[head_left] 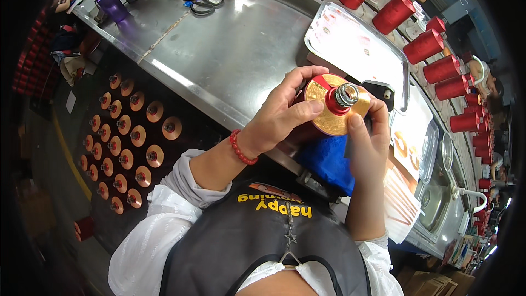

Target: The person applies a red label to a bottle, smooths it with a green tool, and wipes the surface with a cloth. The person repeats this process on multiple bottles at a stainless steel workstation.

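Note:
A red bottle [338,100] with a bare threaded glass neck is tilted toward me over the table's front edge. Around its neck lies a gold patterned ring label [331,122], with a red gap showing at its upper left. My left hand [290,104] grips the bottle's side, its thumb pressed on the gold label. On the other side, my right hand [370,137] pinches the label's right part between thumb and fingers; that part looks slightly raised. Under the bottle sits a bright blue cloth or pad [327,161]. The bottle's lower body is mostly hidden.
Several gold-shouldered bottles [125,123] stand at my lower left. On the metal table [219,49] are scissors [204,4] and a purple bottle [112,3]. A tray [356,49] lies beyond my hands. Red bottles [424,45] line a conveyor [402,38]; a sink [436,208] is right.

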A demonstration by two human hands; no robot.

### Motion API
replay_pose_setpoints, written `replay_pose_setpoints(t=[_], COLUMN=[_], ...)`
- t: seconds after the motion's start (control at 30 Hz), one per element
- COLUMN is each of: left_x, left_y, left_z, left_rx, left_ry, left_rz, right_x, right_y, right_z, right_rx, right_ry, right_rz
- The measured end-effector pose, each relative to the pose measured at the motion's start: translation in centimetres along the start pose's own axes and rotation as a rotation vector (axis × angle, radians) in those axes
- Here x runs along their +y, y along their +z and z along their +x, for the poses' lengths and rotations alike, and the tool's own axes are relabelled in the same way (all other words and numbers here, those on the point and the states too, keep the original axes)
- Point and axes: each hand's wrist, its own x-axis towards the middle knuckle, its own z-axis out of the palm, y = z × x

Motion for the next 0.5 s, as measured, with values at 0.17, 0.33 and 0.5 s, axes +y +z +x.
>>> replay_pose_setpoints(t=[0.17, 0.33, 0.5], left_x=[-0.16, -0.23, -0.21], left_y=[0.01, -0.34, -0.56], left_z=[0.13, 0.24, 0.17], left_rx=[-0.004, -0.005, -0.031], left_ry=[0.016, -0.01, -0.007], left_rz=[0.017, -0.037, -0.028], right_x=[0.09, 0.32, -0.17], right_y=[-0.36, -0.4, -0.26], right_z=[0.08, 0.08, 0.14], right_rx=[-0.012, -0.012, -0.057], right_ry=[0.016, 0.039, 0.01], right_rz=[0.018, 0.086, -0.072])
